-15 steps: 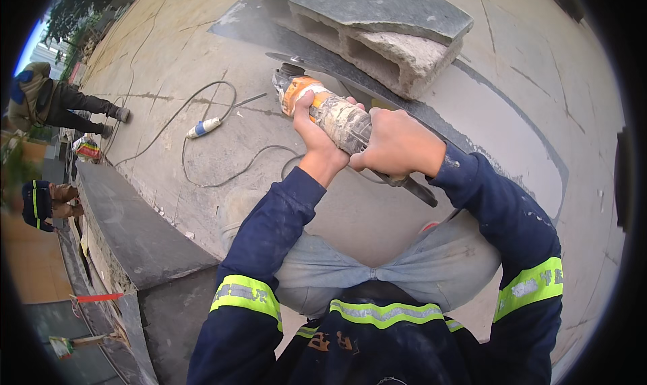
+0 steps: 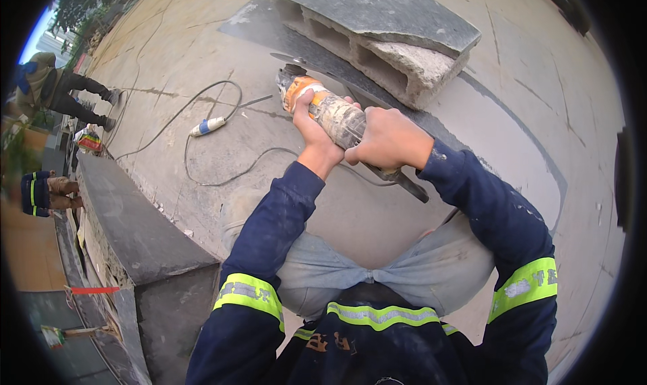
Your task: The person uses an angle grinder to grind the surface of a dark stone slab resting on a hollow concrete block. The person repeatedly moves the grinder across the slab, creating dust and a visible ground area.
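Little has moved since the earlier frame: both hands keep the same grip on the angle grinder (image 2: 323,110), which sits at about the same spot on the pavement.

Far left, two people (image 2: 57,88) stand or crouch beyond a dark stone kerb slab (image 2: 128,223) that runs along the near left edge of the concrete pavement (image 2: 168,34). A black power cable (image 2: 202,132) loops across the pavement, joined at a blue-and-white plug connector (image 2: 207,125).

Left hand (image 2: 313,132): fingers wrapped around the front of the grinder's body, just behind its orange collar, thumb lying along the top. The grinder is centre frame, dusty grey, tilted with its head pointing far-left; its disc (image 2: 286,60) meets the edge of a dark stone slab (image 2: 269,24) lying flat on the pavement.

Right hand (image 2: 391,139): fingers closed tight around the rear of the grinder's body, touching the left hand's wrist.

Far right of the grinder, a hollow concrete block (image 2: 391,58) rests on the flat slab and carries a second dark stone slab (image 2: 377,11) on top. Near, the person's navy sleeves with reflective bands and grey trousers fill the lower frame.
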Tool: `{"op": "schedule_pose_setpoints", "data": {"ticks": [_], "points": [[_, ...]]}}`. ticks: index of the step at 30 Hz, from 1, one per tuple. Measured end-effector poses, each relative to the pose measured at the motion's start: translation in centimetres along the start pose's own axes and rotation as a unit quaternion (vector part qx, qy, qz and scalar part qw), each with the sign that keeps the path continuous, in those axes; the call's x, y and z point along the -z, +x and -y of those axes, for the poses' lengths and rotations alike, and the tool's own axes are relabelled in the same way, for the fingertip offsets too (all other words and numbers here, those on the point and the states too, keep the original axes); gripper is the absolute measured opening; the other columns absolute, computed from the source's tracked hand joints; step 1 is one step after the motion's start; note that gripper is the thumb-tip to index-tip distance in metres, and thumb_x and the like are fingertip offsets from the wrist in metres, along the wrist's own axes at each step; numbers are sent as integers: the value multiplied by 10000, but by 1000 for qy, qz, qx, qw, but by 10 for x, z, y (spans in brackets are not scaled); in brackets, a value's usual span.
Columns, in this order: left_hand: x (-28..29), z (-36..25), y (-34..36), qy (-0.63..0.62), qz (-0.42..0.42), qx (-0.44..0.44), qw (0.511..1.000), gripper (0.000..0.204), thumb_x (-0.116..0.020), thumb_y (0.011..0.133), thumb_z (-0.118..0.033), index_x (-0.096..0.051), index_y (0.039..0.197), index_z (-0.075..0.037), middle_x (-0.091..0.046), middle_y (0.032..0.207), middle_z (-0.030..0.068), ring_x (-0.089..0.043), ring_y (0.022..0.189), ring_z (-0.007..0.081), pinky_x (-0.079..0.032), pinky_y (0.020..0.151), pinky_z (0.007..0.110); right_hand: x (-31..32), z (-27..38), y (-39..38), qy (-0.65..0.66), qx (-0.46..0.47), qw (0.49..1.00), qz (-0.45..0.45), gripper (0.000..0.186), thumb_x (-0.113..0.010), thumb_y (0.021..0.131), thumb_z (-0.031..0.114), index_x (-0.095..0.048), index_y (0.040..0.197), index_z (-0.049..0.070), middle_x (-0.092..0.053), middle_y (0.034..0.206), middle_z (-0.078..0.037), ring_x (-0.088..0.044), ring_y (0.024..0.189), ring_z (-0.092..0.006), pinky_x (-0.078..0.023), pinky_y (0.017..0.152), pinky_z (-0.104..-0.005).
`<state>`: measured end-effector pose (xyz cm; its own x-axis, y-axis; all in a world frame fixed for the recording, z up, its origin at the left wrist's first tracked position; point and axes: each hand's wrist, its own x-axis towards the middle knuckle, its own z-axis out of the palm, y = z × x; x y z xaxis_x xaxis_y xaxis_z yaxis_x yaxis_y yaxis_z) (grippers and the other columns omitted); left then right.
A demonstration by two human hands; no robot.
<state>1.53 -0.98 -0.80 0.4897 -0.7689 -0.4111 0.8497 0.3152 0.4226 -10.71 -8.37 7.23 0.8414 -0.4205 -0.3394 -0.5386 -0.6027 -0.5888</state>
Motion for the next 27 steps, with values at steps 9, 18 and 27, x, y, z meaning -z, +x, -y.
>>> {"op": "schedule_pose_setpoints", "data": {"ticks": [9, 18, 27], "points": [[5, -7, 16, 0, -11, -3, 1000, 632, -589, 745, -549, -477, 1010, 14, -563, 847, 139, -603, 768, 308, -535, 696, 422, -4, -1, 22, -30, 7, 1000, 6, 558, -733, 602, 401, -658, 843, -97, -668, 796, -244, -684, 764, -341, -543, 716, -360], [7, -5, 12, -7, 2, 16, 1000, 612, -571, 759, -554, -485, 1016, -5, -576, 874, 138, -608, 793, 311, -535, 710, 436, -1, 3, 8, -27, 6, 1000, -1, 610, -742, 600, 411, -634, 892, -114, -667, 829, -260, -684, 784, -346, -540, 732, -362], [-8, 9, -18, -27, 7, 37, 999, 560, -592, 753, -523, -480, 986, -26, -558, 862, 127, -588, 812, 286, -534, 717, 407, 3, 2, -22, -23, -2, 1000, -13, 606, -742, 600, 401, -625, 878, -125, -659, 799, -268, -679, 775, -367, -540, 725, -369]]}}
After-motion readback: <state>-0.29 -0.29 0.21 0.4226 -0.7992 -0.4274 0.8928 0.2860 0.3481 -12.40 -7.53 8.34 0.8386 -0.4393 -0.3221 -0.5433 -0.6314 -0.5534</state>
